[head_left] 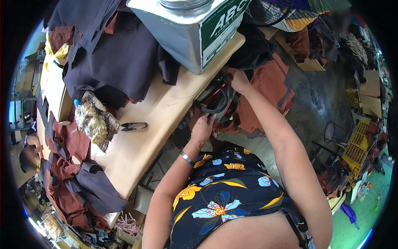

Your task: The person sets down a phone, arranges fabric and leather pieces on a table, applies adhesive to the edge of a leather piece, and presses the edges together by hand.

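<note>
Below the table edge hangs a black and red bag (233, 101) with a looped black handle (216, 111). My left hand (202, 129), a silver bracelet on its wrist, is closed on the bag's near side, just under the handle. At the bag's far side my right hand (239, 81) has its fingers bent and pressed together on the dark rim; the fingertips are partly hidden. What lies inside the bag is too dark to make out. Left of the hands, black thread snips (134, 126) lie on the table next to a crumpled, stained cloth (92, 120).
On the pale table (155, 112) stands a large metal can (178, 37) close to the edge. Dark fabric pieces (120, 66) and reddish-brown pieces (70, 186) pile up at left. More brown material (271, 83) lies beyond the bag. Yellow crates (356, 141) stand at right.
</note>
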Motion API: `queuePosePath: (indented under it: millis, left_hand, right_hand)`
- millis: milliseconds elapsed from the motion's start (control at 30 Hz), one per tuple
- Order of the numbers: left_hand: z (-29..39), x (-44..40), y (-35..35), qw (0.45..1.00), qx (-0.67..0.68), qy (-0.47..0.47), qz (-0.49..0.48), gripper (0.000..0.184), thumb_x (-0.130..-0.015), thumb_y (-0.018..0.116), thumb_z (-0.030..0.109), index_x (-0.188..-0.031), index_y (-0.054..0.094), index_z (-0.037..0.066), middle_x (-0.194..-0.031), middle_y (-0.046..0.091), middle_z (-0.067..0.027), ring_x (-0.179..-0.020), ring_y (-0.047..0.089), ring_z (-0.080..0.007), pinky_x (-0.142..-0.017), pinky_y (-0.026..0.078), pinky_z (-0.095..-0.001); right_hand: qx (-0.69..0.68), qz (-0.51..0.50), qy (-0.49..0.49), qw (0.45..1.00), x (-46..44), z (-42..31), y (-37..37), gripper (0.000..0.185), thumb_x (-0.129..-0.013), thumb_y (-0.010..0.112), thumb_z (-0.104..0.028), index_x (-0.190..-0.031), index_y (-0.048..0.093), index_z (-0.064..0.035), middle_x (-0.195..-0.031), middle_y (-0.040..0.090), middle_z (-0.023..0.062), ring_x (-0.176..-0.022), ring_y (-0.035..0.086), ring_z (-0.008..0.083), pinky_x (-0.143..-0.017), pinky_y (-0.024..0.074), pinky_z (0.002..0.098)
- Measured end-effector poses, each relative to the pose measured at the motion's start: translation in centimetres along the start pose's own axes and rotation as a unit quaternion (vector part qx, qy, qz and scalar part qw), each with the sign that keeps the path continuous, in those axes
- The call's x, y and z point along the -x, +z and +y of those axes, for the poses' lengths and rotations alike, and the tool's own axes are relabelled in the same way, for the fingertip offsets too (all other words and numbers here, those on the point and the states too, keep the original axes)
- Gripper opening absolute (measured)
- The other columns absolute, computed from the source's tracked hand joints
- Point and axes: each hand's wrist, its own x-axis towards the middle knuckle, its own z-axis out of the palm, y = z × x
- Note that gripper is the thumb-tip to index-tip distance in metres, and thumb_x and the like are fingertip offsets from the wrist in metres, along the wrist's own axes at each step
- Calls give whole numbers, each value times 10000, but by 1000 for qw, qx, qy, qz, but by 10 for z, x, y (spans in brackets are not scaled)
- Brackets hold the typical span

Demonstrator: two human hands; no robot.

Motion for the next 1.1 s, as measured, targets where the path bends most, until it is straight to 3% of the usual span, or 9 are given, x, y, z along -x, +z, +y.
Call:
queuePosePath:
  millis: [100,300,400,500,600,733,800,1000,1100]
  left_hand:
    - [-3,-5,1,998,-41,50,8,320,-876,577,273,-1092,576,37,-1078,600,-194,-978,569,-373,-820,451,-404]
    - [-15,-21,17,994,107,-17,-14,303,-869,553,232,-1127,556,74,-1060,603,-193,-976,570,-378,-828,453,-421]
    - [-7,-23,15,991,124,-32,-44,300,-887,555,239,-1118,548,48,-1037,605,-178,-979,576,-344,-839,445,-382]
    - [-1,-21,12,988,152,-12,-32,295,-899,549,247,-1102,551,33,-1026,605,-172,-977,579,-333,-848,439,-367]
    - [-5,-17,15,990,136,27,-6,279,-901,543,237,-1094,551,35,-1029,600,-174,-975,573,-345,-851,439,-370]
    - [-15,-22,17,992,72,98,-12,308,-856,560,141,-1153,494,91,-1177,531,-191,-1063,518,-401,-861,440,-435]
    - [-14,-21,21,992,99,76,-8,252,-880,548,173,-1106,530,63,-1079,572,-184,-1021,543,-373,-860,442,-401]
    - [-8,-20,19,989,129,66,-9,198,-849,581,134,-1027,543,55,-1141,534,-169,-1007,543,-370,-865,437,-405]
    - [-4,-20,18,986,123,105,32,188,-811,605,102,-986,546,67,-1203,496,-151,-1059,508,-379,-896,416,-424]
  right_hand:
    - [63,74,-17,995,9,-13,2,289,-704,653,-107,-987,636,-52,-970,637,194,-952,594,357,-841,464,409]
    - [-206,84,161,961,18,-16,2,264,-720,652,-80,-979,640,-29,-969,654,165,-944,615,289,-820,466,350]
    - [-323,83,155,930,17,-1,11,285,-727,653,-97,-996,631,-5,-977,658,162,-938,619,271,-829,457,340]
    - [-317,94,196,923,15,-3,10,284,-738,633,-100,-999,622,11,-988,644,202,-962,605,319,-840,450,355]
    - [-141,114,146,972,19,-21,-1,303,-733,626,-124,-1004,616,12,-986,627,240,-969,586,375,-841,453,383]
    - [-24,91,83,992,16,-19,-3,352,-732,630,-156,-1034,591,22,-906,629,244,-884,621,350,-759,474,374]
    - [-38,78,98,991,12,-22,-7,380,-716,640,-160,-1045,587,23,-907,620,261,-893,625,344,-758,475,375]
    - [-254,53,135,956,5,35,30,292,-745,620,-63,-1026,618,15,-898,662,116,-803,623,212,-730,483,310]
    - [-387,32,225,894,20,-13,2,250,-786,600,-35,-1033,626,-2,-938,644,57,-821,587,145,-744,468,271]
